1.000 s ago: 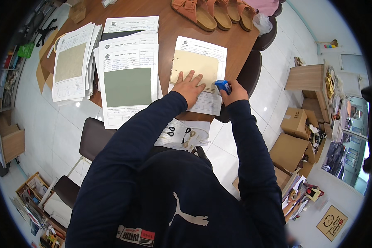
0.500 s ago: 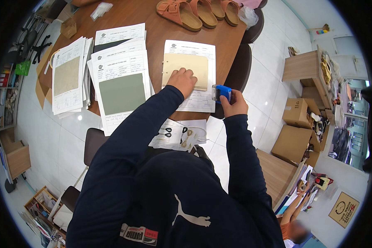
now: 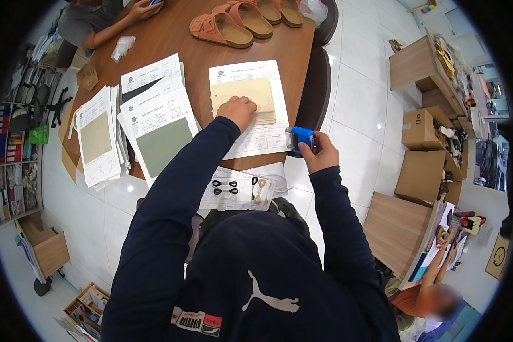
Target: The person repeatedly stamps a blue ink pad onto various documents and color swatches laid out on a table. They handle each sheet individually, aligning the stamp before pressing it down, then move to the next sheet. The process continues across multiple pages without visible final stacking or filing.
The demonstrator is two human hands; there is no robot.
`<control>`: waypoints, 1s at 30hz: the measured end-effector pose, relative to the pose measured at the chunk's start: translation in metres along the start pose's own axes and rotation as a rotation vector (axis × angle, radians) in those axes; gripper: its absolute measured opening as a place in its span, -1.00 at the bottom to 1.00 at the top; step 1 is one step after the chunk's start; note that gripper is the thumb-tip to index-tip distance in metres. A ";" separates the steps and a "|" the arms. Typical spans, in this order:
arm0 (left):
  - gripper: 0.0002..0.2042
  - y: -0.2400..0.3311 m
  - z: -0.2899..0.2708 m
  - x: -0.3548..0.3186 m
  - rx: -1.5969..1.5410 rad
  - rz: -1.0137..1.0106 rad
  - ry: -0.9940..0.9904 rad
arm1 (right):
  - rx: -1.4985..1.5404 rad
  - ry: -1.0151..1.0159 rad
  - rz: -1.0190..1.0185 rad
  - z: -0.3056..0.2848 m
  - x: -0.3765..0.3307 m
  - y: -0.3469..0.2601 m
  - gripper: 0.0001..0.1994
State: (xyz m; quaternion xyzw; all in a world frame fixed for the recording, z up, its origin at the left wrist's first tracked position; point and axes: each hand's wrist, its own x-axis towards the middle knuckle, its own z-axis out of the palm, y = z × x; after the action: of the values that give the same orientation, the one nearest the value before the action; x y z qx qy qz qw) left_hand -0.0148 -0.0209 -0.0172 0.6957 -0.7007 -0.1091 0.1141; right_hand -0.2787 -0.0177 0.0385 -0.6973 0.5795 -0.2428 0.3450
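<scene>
My right hand (image 3: 320, 153) grips a blue self-inking stamp (image 3: 303, 137) with a clear lower part, held just beyond the lower right corner of a printed form (image 3: 260, 142). On that form lies a small stack of cream material swatches (image 3: 262, 94). My left hand (image 3: 237, 112) rests on top of the swatches with bent fingers, holding nothing that shows. To its left, a form with a green swatch (image 3: 165, 145) tops one paper pile; another pile bears a beige swatch (image 3: 97, 139). Nearest my body are sheets with black cord loops (image 3: 225, 187) attached.
Orange two-strap sandals (image 3: 222, 31) stand along the far side of the brown table (image 3: 159, 40). At the far left, another person's hand (image 3: 145, 8) holds a phone. Dark chairs (image 3: 315, 94) flank the table's right edge. Open cardboard boxes (image 3: 419, 174) sit at right.
The view has shifted, bringing a person at the far left into sight. My left hand stays on the cream swatches; the stamp stays in my right hand near the form's corner.
</scene>
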 end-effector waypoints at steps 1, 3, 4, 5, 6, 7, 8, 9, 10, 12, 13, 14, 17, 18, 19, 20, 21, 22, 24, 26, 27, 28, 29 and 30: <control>-0.85 0.002 -0.001 0.001 0.008 -0.016 -0.011 | 0.002 -0.011 0.018 -0.001 -0.001 0.000 -0.60; -0.84 0.005 -0.005 0.003 -0.060 -0.092 0.019 | 0.016 -0.003 0.000 -0.002 -0.001 0.001 -0.60; -0.83 0.007 -0.007 0.003 -0.096 -0.144 0.012 | 0.019 -0.004 0.002 -0.003 -0.001 0.002 -0.60; -0.83 0.009 -0.009 0.002 -0.112 -0.159 0.008 | 0.018 -0.004 0.003 -0.003 -0.002 0.002 -0.60; -0.83 0.009 -0.011 0.001 -0.128 -0.182 -0.002 | 0.018 -0.004 0.004 -0.003 -0.002 0.002 -0.59; -0.83 0.009 -0.013 0.000 -0.144 -0.202 0.001 | 0.017 -0.007 0.003 -0.003 -0.003 0.002 -0.59; -0.82 0.008 -0.014 -0.001 -0.150 -0.177 -0.025 | 0.025 -0.006 0.001 -0.002 -0.003 0.002 -0.60; -0.82 0.006 -0.015 -0.002 -0.155 -0.148 -0.039 | 0.032 -0.007 -0.004 -0.001 -0.002 0.002 -0.60; -0.81 0.003 -0.015 -0.003 -0.162 -0.116 -0.046 | 0.035 -0.012 0.007 0.000 -0.002 0.001 -0.60; -0.81 -0.004 -0.015 -0.008 -0.219 -0.053 -0.035 | 0.009 -0.029 -0.104 0.003 0.001 -0.002 -0.62; -0.80 -0.007 -0.014 -0.011 -0.245 -0.029 -0.034 | -0.012 -0.044 -0.131 0.006 0.003 -0.004 -0.62; -0.80 -0.009 -0.014 -0.016 -0.266 -0.008 0.017 | -0.070 -0.069 -0.212 0.007 0.007 -0.006 -0.63; -0.81 -0.012 -0.013 -0.040 -0.335 0.010 0.109 | -0.239 -0.167 -0.338 0.013 0.024 -0.014 -0.63; -0.82 -0.012 -0.014 -0.050 -0.369 0.002 0.120 | -0.278 -0.209 -0.349 0.017 0.030 -0.017 -0.64; -0.82 -0.010 -0.014 -0.061 -0.403 -0.007 0.132 | -0.313 -0.247 -0.374 0.022 0.036 -0.019 -0.64; -0.83 -0.007 -0.015 -0.071 -0.460 -0.017 0.143 | -0.388 -0.264 -0.407 0.026 0.041 -0.022 -0.65; -0.83 -0.004 -0.015 -0.082 -0.486 -0.011 0.143 | -0.429 -0.279 -0.437 0.030 0.045 -0.023 -0.66; -0.83 0.000 -0.015 -0.092 -0.510 -0.013 0.134 | -0.470 -0.295 -0.469 0.032 0.050 -0.024 -0.67; -0.84 0.009 -0.016 -0.112 -0.545 0.006 0.142 | -0.526 -0.307 -0.525 0.035 0.057 -0.025 -0.69; -0.85 0.018 -0.015 -0.129 -0.560 0.001 0.119 | -0.548 -0.322 -0.535 0.036 0.062 -0.024 -0.70; -0.86 0.022 -0.014 -0.136 -0.564 0.008 0.118 | -0.561 -0.327 -0.537 0.035 0.064 -0.024 -0.70; -0.87 0.025 -0.014 -0.142 -0.550 0.024 0.076 | -0.555 -0.323 -0.543 0.036 0.065 -0.023 -0.71; -0.86 0.028 -0.013 -0.146 -0.550 0.042 0.075 | -0.568 -0.328 -0.542 0.035 0.066 -0.023 -0.71; -0.86 0.030 -0.012 -0.150 -0.540 0.049 0.055 | -0.577 -0.329 -0.549 0.035 0.068 -0.023 -0.71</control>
State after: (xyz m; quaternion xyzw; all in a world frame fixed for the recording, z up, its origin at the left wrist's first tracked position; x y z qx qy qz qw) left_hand -0.0389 0.1291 0.0023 0.6255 -0.6596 -0.2706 0.3171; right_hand -0.2236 -0.0750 0.0292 -0.9230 0.3538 -0.0392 0.1461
